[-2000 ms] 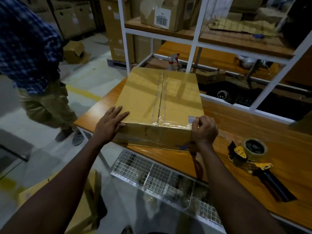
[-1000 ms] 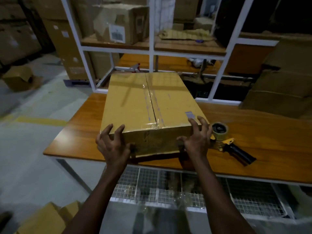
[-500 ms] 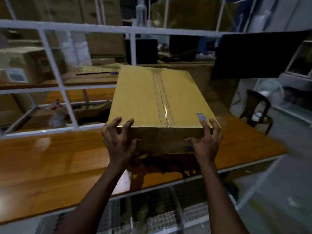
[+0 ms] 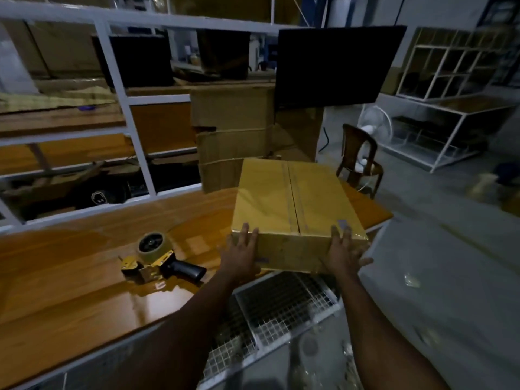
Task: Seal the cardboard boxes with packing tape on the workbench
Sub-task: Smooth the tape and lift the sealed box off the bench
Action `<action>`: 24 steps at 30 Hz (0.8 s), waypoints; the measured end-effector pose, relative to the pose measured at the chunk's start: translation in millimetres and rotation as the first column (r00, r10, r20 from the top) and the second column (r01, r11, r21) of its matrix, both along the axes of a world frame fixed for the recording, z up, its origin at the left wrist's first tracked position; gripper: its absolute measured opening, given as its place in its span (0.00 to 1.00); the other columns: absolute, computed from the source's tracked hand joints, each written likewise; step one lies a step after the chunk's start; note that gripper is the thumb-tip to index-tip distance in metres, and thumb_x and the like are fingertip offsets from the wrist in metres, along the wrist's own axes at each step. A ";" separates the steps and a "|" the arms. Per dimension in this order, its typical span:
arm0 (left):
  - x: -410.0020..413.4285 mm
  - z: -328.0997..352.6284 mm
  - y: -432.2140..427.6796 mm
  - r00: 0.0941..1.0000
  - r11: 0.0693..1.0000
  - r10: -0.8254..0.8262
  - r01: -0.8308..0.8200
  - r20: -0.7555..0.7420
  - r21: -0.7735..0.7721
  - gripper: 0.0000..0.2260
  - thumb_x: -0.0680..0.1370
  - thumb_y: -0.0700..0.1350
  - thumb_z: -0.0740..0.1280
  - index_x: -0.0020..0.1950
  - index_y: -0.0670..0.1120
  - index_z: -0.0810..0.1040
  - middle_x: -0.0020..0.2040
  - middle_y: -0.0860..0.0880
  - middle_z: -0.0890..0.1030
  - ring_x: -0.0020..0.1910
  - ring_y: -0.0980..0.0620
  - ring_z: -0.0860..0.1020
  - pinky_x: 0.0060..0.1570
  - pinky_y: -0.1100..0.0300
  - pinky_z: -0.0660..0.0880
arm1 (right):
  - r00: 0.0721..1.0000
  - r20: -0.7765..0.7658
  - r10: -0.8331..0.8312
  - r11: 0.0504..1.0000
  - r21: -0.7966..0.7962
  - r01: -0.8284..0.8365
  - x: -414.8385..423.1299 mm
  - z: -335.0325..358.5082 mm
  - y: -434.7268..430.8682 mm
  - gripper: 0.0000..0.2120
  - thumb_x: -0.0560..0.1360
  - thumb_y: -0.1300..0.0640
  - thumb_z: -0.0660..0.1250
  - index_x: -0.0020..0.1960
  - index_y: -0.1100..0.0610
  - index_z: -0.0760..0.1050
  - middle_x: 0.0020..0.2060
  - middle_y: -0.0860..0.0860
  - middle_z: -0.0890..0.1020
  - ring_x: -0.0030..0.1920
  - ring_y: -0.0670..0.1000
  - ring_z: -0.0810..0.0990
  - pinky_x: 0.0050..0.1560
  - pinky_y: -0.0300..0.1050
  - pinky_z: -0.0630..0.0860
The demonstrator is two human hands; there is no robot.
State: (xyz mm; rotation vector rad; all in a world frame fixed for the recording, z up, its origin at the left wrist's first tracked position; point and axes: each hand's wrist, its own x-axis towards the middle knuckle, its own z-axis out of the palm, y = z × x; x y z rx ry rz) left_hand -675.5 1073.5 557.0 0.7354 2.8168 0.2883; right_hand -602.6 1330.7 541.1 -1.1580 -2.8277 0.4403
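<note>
A sealed yellow-brown cardboard box [image 4: 292, 204] with clear tape along its top seam sits at the right end of the wooden workbench [image 4: 70, 277], its near side over the bench's front edge. My left hand [image 4: 242, 254] presses flat on the box's near left corner, fingertips over the top edge. On the near right corner, my right hand [image 4: 344, 254] lies the same way with fingers spread. A tape dispenser [image 4: 153, 257] with a black handle lies on the bench left of the box, untouched.
Stacked cardboard boxes [image 4: 233, 142] stand behind the box. A white shelf frame [image 4: 135, 136] lines the bench's back. A dark screen [image 4: 334, 66] hangs above. A brown chair [image 4: 360, 161] and a fan [image 4: 374, 128] stand beyond the bench's right end. A wire mesh shelf [image 4: 281, 305] sits below.
Both hands took the box by its near corners, lifted it and carried it rightward to the bench's right end. The tape dispenser now lies left of the box.
</note>
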 end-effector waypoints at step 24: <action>115.3 17.5 -520.7 0.617 0.671 0.741 -0.697 -0.263 0.255 0.40 0.71 0.70 0.40 0.81 0.56 0.43 0.81 0.49 0.43 0.79 0.37 0.44 0.69 0.30 0.52 | 0.628 -0.275 0.728 0.654 0.004 -0.756 -64.6 51.3 -598.3 0.36 0.77 0.41 0.64 0.80 0.48 0.53 0.80 0.53 0.52 0.79 0.59 0.45 0.74 0.68 0.45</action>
